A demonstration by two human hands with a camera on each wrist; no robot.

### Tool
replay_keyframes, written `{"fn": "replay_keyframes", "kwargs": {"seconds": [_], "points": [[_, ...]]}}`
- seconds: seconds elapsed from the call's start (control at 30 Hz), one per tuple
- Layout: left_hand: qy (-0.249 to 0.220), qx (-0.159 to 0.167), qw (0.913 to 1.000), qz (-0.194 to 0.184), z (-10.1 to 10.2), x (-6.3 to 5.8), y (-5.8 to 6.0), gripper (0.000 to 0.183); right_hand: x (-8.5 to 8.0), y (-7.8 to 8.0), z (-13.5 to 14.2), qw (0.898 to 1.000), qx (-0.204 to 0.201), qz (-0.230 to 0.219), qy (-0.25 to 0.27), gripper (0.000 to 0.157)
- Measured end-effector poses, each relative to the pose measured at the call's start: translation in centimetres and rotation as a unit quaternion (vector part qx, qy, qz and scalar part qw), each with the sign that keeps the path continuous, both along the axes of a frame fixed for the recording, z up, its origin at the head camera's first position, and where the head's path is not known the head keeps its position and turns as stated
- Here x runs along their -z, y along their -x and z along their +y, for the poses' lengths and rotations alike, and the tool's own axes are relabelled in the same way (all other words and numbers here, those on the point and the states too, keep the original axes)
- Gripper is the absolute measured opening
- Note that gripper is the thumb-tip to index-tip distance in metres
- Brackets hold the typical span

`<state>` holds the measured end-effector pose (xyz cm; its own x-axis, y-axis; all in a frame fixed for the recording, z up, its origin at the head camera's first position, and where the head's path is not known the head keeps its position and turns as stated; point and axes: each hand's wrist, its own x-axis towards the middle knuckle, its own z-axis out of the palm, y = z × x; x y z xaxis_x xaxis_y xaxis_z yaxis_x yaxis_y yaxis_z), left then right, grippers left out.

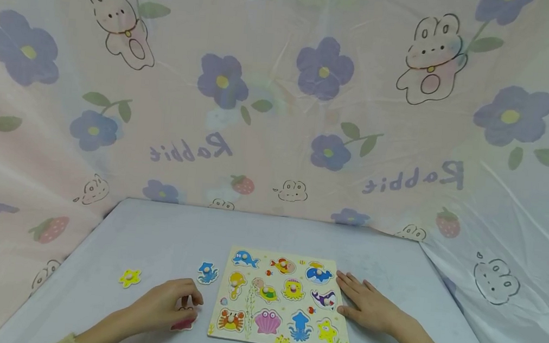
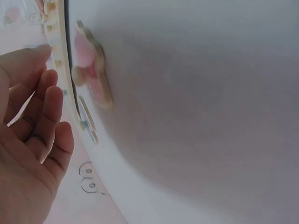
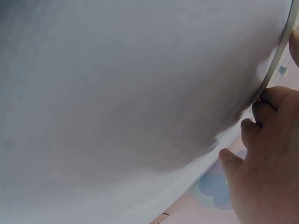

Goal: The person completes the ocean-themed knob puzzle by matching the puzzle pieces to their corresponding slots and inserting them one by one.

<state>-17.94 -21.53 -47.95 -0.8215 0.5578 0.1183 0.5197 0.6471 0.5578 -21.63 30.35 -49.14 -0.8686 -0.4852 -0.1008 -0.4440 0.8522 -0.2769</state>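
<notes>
Altogether, three loose pieces (image 1: 207, 273), one board (image 1: 292, 306)

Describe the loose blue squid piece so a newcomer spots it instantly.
On the table, find the cream puzzle board. Just off its left edge, beyond the left hand, lies the knobbed squid piece. It is the only blue piece off the board; the loose star is yellow, the shell pink.

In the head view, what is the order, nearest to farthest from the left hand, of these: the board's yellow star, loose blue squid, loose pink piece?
1. Loose pink piece: right by the left hand, left of the board.
2. Loose blue squid: beyond the hand.
3. Yellow star: the board's near right corner.
</notes>
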Motion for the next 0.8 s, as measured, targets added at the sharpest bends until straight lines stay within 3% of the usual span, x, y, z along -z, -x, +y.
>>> {"fn": "replay_keyframes", "kwargs": {"seconds": [0.6,0.8], "points": [[0.011,0.022,0.9995,0.018,-1.8,0.3,-0.8,0.017,-0.5,-0.4,-0.2,1.000,-0.003,0.007,0.001,0.081],[0.013,0.004,0.9999,0.005,-2.2,0.4,-1.0,0.016,-0.4,-0.4,-0.2,1.000,-0.001,0.005,-0.001,0.082]]}}
